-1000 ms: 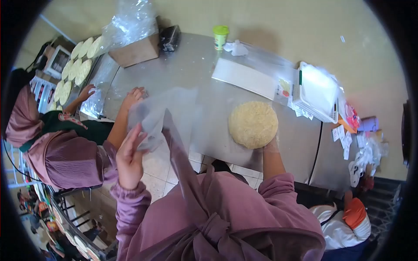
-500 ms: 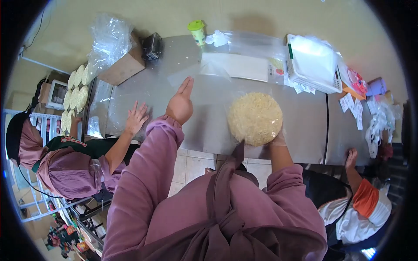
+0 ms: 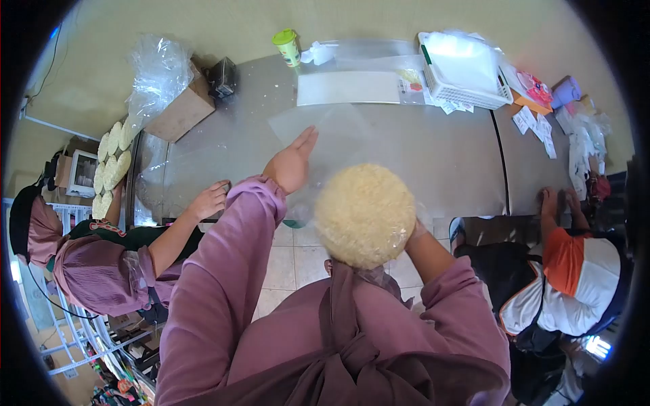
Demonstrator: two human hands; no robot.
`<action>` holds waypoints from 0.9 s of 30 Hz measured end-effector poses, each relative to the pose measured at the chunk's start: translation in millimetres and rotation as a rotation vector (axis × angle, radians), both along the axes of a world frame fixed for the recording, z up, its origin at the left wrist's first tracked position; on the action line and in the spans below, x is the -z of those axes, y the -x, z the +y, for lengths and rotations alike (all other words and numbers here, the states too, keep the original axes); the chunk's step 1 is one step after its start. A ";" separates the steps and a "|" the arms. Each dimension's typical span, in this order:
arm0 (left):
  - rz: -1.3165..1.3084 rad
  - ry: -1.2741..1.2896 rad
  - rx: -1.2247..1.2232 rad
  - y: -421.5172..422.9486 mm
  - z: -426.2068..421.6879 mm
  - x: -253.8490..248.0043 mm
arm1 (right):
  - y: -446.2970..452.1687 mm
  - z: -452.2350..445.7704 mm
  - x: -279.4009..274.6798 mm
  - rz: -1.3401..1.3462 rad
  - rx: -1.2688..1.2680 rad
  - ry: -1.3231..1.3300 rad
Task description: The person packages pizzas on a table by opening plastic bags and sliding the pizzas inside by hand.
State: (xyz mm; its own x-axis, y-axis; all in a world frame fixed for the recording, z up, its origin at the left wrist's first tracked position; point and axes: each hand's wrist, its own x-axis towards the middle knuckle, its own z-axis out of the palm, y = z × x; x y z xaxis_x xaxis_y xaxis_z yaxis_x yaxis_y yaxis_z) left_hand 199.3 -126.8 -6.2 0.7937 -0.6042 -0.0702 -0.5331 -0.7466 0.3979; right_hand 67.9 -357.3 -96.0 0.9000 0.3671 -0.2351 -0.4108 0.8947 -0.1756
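My right hand (image 3: 417,232) grips the near right edge of a pale yellow round cake (image 3: 365,215) with a rough, flaky surface. Clear plastic wraps the cake, which is lifted off the table and held near my body, over the floor. Most of my right fingers are hidden by the cake and plastic. To the left, my left hand (image 3: 290,164) reaches over the table with fingers stretched out, holding nothing that I can see. Thin clear plastic sheets (image 3: 349,124) lie on the metal table (image 3: 447,159) just beyond its fingertips.
A co-worker's hand (image 3: 208,201) is at the table's left edge; another person's hands (image 3: 559,201) rest at the right. A cardboard box (image 3: 179,111), green-lidded cup (image 3: 286,47), white stack (image 3: 349,88) and white basket (image 3: 467,84) line the back. Several pale ovals (image 3: 110,172) stand left.
My right hand has lifted the wrapped cake off the table and drawn it toward me and left. My left hand has shifted slightly right. The co-worker's hand at left has lowered its fingers.
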 end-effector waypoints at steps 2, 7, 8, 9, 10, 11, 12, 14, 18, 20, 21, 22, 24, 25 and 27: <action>0.018 -0.032 0.028 8.6 5.7 -2.0 | 6.9 24.2 -0.6 -0.015 0.021 -0.011; 0.016 -0.105 0.151 21.9 29.7 -8.6 | 15.7 50.5 -5.3 -0.052 0.072 -0.050; -0.023 -0.094 0.204 22.7 35.6 -5.1 | 14.3 52.2 -5.4 -0.060 0.079 -0.054; -0.062 -0.082 0.256 23.3 41.1 -1.9 | 14.2 51.6 -5.4 -0.066 0.084 -0.057; -0.068 -0.085 0.258 25.5 43.4 -4.9 | 11.4 53.6 -6.2 -0.073 0.088 -0.060; -0.058 -0.114 0.295 27.7 46.0 -8.0 | 6.7 54.8 -7.3 -0.079 0.091 -0.063; -0.047 -0.143 0.331 29.6 47.9 -11.4 | 2.3 53.0 -7.8 -0.085 0.094 -0.067; -0.053 -0.131 0.334 34.8 44.8 -22.2 | 4.4 48.1 -8.5 -0.094 0.100 -0.072; -0.072 -0.037 0.311 39.7 34.0 -21.5 | -2.4 44.5 -8.4 -0.104 0.116 -0.076; -0.036 0.035 0.243 38.1 27.5 -11.7 | -5.3 41.7 -6.7 -0.106 0.123 -0.077; 0.002 0.105 0.174 38.0 25.1 -7.2 | -7.2 40.1 -5.4 -0.104 0.127 -0.079; 0.007 0.104 0.176 39.0 22.3 -8.8 | -6.2 38.3 -3.3 -0.101 0.132 -0.081; -0.267 -0.024 0.245 41.3 17.6 -14.0 | -11.2 37.0 -0.2 -0.095 0.140 -0.086; -0.263 -0.027 0.245 42.1 15.1 -12.8 | -11.5 36.8 1.4 -0.093 0.142 -0.090; -0.303 0.086 0.198 42.5 11.0 -8.8 | -10.8 35.1 4.9 -0.092 0.146 -0.097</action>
